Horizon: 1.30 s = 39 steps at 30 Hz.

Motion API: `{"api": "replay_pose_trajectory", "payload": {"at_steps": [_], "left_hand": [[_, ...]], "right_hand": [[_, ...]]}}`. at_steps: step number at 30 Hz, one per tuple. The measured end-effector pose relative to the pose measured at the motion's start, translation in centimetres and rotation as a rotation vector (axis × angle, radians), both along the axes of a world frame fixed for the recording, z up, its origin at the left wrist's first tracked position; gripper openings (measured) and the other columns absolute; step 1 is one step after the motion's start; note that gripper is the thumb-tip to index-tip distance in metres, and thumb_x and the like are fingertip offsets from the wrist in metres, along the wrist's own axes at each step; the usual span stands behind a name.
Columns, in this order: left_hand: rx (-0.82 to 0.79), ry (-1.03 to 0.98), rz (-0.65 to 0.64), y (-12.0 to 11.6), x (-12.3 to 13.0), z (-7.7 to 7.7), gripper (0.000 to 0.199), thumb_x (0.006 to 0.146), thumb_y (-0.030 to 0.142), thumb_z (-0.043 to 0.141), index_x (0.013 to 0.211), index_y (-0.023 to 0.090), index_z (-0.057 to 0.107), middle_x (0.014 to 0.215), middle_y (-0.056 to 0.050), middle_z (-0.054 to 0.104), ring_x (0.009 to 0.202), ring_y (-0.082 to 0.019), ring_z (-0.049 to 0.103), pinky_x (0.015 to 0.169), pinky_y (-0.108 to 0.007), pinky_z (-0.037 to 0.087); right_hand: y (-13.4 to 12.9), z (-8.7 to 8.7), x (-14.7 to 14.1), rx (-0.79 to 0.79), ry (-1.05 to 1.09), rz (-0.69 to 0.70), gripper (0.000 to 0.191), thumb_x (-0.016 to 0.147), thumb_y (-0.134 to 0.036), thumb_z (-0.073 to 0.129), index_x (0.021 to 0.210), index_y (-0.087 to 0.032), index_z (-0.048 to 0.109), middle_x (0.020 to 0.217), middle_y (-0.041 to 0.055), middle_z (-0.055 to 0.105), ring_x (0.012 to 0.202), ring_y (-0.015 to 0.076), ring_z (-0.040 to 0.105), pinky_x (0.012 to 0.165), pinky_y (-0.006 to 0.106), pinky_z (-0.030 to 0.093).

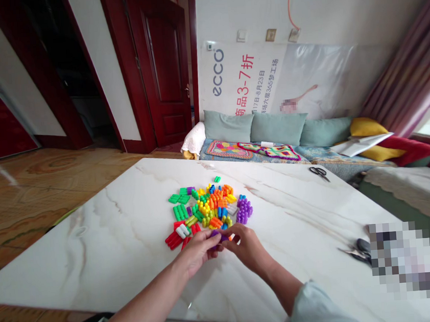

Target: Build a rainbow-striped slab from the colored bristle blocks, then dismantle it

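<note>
Both my hands meet above the near side of a heap of small plastic pieces. Between the fingers of my left hand (202,247) is a purple plastic piece (216,238), partly covered by the fingers. My right hand (245,243) pinches at the right side of the same purple piece. Beyond them lie orange pieces (217,198), green pieces (180,212), yellow pieces (204,207) and blue pieces (222,212). To the left are red pieces (174,239) with a white piece (183,231) over them. A joined purple cluster (244,210) rests at the right of the heap.
The heap lies on a white marbled table (124,226). Black-handled scissors (319,173) lie near the far right edge, and another pair of scissors (359,251) is at the right, beside a blurred-out patch. A sofa with green cushions (279,127) stands behind the table.
</note>
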<state>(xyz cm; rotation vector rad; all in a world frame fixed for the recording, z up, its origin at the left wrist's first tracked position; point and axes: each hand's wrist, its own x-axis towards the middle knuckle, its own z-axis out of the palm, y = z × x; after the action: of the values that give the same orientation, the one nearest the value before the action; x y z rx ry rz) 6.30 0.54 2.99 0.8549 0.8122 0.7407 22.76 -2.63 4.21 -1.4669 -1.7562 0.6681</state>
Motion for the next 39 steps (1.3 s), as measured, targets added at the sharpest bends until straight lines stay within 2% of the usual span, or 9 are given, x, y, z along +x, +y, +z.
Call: {"api": "replay_pose_trajectory", "payload": {"at_steps": [6, 15, 17, 20, 21, 24, 27, 34, 39], "left_hand": [[0.053, 0.059, -0.019, -0.1, 0.1, -0.6, 0.045, 0.069, 0.045, 0.078, 0.099, 0.012, 0.069, 0.075, -0.003, 0.066, 0.060, -0.007, 0.058, 0.053, -0.016, 0.042], [0.322, 0.356, -0.148, -1.1, 0.6, 0.2, 0.035, 0.074, 0.034, 0.071, 0.101, 0.012, 0.069, 0.077, -0.006, 0.070, 0.065, -0.015, 0.064, 0.055, -0.022, 0.046], [0.342, 0.352, -0.131, -1.0, 0.5, 0.1, 0.035, 0.075, 0.033, 0.069, 0.104, 0.013, 0.068, 0.082, -0.007, 0.072, 0.064, -0.014, 0.063, 0.055, -0.023, 0.046], [0.337, 0.321, -0.058, -0.3, 0.2, -0.1, 0.037, 0.077, 0.032, 0.068, 0.109, 0.014, 0.066, 0.087, -0.008, 0.073, 0.063, -0.012, 0.061, 0.055, -0.022, 0.046], [0.332, 0.311, -0.034, -0.1, 0.0, -0.3, 0.039, 0.076, 0.032, 0.069, 0.110, 0.014, 0.065, 0.087, -0.008, 0.073, 0.064, -0.012, 0.061, 0.055, -0.021, 0.046], [0.313, 0.286, 0.011, 0.4, -0.2, -0.5, 0.041, 0.075, 0.034, 0.070, 0.111, 0.013, 0.064, 0.089, -0.008, 0.073, 0.066, -0.012, 0.061, 0.056, -0.021, 0.046], [0.303, 0.281, 0.029, 0.5, -0.2, -0.5, 0.042, 0.075, 0.035, 0.070, 0.110, 0.012, 0.064, 0.089, -0.008, 0.073, 0.067, -0.012, 0.061, 0.057, -0.021, 0.047], [0.309, 0.296, 0.006, 0.5, -0.2, -0.7, 0.043, 0.076, 0.037, 0.070, 0.111, 0.012, 0.064, 0.091, -0.009, 0.072, 0.070, -0.013, 0.061, 0.059, -0.021, 0.048], [0.278, 0.275, 0.011, 0.5, -0.3, -0.6, 0.041, 0.074, 0.030, 0.071, 0.111, 0.013, 0.065, 0.088, -0.007, 0.072, 0.071, -0.013, 0.062, 0.063, -0.023, 0.049]], "right_hand": [[-0.5, 0.1, -0.1, -0.023, -0.001, 0.034, 0.026, 0.071, -0.015, 0.061, 0.094, -0.021, 0.072, 0.083, 0.0009, 0.069, 0.066, 0.0116, 0.057, 0.064, 0.022, 0.045], [-0.9, 0.3, 0.0, -0.048, -0.333, -0.077, 0.014, 0.064, -0.011, 0.057, 0.072, -0.020, 0.064, 0.072, 0.0004, 0.067, 0.065, 0.0133, 0.057, 0.057, 0.022, 0.035], [-0.5, 0.6, 0.8, -0.055, -0.333, -0.107, 0.016, 0.067, -0.010, 0.056, 0.075, -0.020, 0.065, 0.073, 0.0016, 0.068, 0.066, 0.0141, 0.059, 0.058, 0.022, 0.037], [0.7, 0.6, 3.2, -0.036, -0.311, -0.230, 0.029, 0.067, -0.008, 0.054, 0.090, -0.019, 0.067, 0.079, 0.0031, 0.070, 0.070, 0.0156, 0.061, 0.065, 0.024, 0.042], [1.1, 0.5, 4.3, -0.031, -0.295, -0.277, 0.031, 0.067, -0.008, 0.054, 0.093, -0.018, 0.068, 0.080, 0.0033, 0.071, 0.070, 0.0159, 0.062, 0.066, 0.024, 0.043], [2.1, -0.4, 7.3, -0.050, -0.221, -0.410, 0.022, 0.068, -0.014, 0.056, 0.085, -0.018, 0.068, 0.081, 0.0031, 0.071, 0.070, 0.0164, 0.063, 0.067, 0.026, 0.046], [2.7, -1.6, 8.9, -0.060, -0.196, -0.462, 0.018, 0.069, -0.018, 0.056, 0.082, -0.018, 0.069, 0.079, 0.0034, 0.071, 0.069, 0.0171, 0.064, 0.068, 0.027, 0.048], [3.9, -3.2, 8.0, -0.033, -0.227, -0.465, 0.022, 0.067, -0.012, 0.054, 0.085, -0.016, 0.067, 0.081, 0.0063, 0.071, 0.075, 0.0187, 0.064, 0.068, 0.027, 0.046], [4.3, -3.7, 7.7, -0.010, -0.216, -0.465, 0.024, 0.069, -0.010, 0.052, 0.089, -0.016, 0.063, 0.083, 0.0065, 0.071, 0.075, 0.0175, 0.064, 0.068, 0.025, 0.045]]}}
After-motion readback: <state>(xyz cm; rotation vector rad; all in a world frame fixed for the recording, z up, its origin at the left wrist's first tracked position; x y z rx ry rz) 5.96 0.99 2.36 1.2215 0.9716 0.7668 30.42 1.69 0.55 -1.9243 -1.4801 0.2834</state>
